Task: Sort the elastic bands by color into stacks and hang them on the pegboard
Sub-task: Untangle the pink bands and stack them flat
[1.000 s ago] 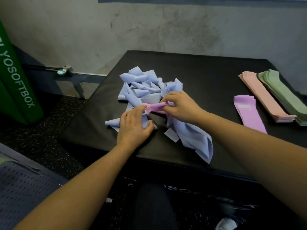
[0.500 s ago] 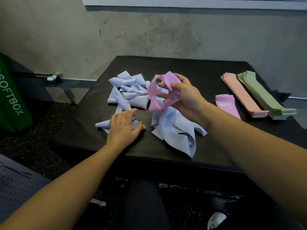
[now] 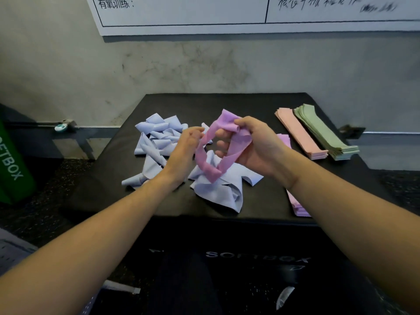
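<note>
My right hand [image 3: 256, 148] grips a purple elastic band [image 3: 225, 120], which hangs as a twisted loop above the black soft box [image 3: 227, 102]. My left hand [image 3: 181, 153] is raised beside the loop, its fingertips at the band's left edge. Under both hands lies a jumbled pile of light blue bands [image 3: 159, 137], spreading to the front [image 3: 218, 194]. A flat purple stack [image 3: 298, 209] shows partly behind my right forearm. To the right lie a neat pink stack [image 3: 300, 135] and a green stack [image 3: 322, 133]. No pegboard is in view.
A grey wall stands close behind the box, with a white written board [image 3: 181, 12] at the top. A green soft box [image 3: 11, 169] stands on the floor at the left. Dark speckled floor surrounds the black box.
My right hand has lifted the purple band out of the blue pile and holds it higher. My left hand has left the pile and risen to the band's left side.
</note>
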